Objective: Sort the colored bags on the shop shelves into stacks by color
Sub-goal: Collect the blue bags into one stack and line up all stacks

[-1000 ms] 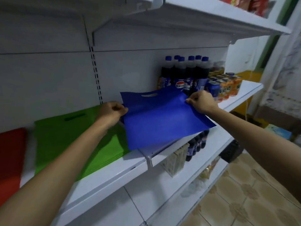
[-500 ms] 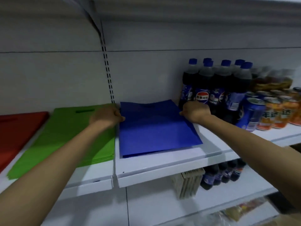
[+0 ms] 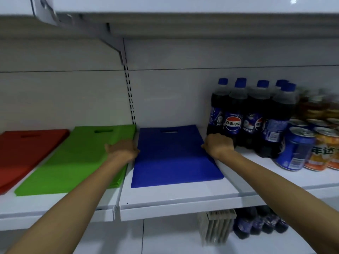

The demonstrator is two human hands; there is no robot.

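Left hand [image 3: 122, 150]: fingers curled and pinching the left edge of the blue bag [image 3: 174, 156]. Right hand [image 3: 218, 145]: fingers curled likewise, gripping the right edge; fingertips are hidden beneath the knuckles. A second ago the bag was held raised and tilted off the shelf front; half a second ago it was coming down; it now lies flat on the white shelf [image 3: 183, 197], handle slot toward the back wall. Judgement: placement is effectively complete, release outstanding.

The bag is a thin, matte, rectangular sheet, apparently non-woven fabric, with a faint crease across its width. It sits just beside the green bag stack [image 3: 73, 162], which shows several layers at its front corner; the red bag stack [image 3: 23, 151] lies further left. Cola bottles [image 3: 247, 114] and drink cans [image 3: 295, 149] stand just right of the right hand.
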